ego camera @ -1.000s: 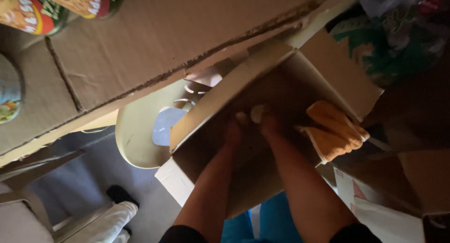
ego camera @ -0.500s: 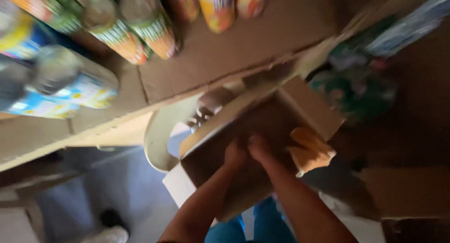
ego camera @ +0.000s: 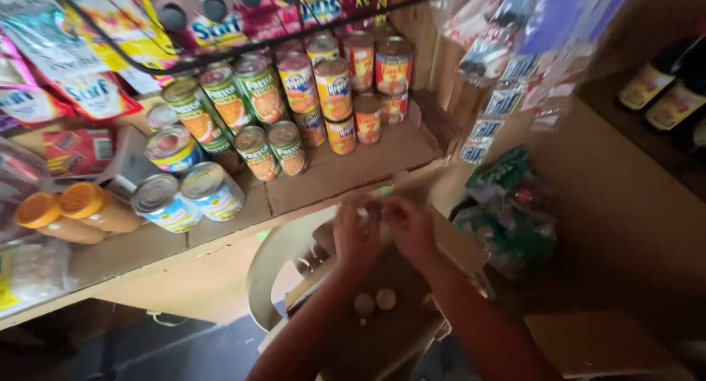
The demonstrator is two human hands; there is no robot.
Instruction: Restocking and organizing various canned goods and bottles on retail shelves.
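My left hand and my right hand are raised close together above an open cardboard box. Their fingertips meet around a small pale item with a green tip; it is too blurred to tell what it is. Two small round pale pieces lie on the bottom of the box below my hands. The box rests on a cream plastic chair.
A cardboard-lined shelf behind the box carries several upright tins, tins lying on their sides and two orange-lidded jars. Sachets hang from a wire rack above. Green packets sit at the right, dark bottles further right.
The camera has tilted up from the box to the shelf of tins. Both hands have lifted out of the box and come together around a small item.
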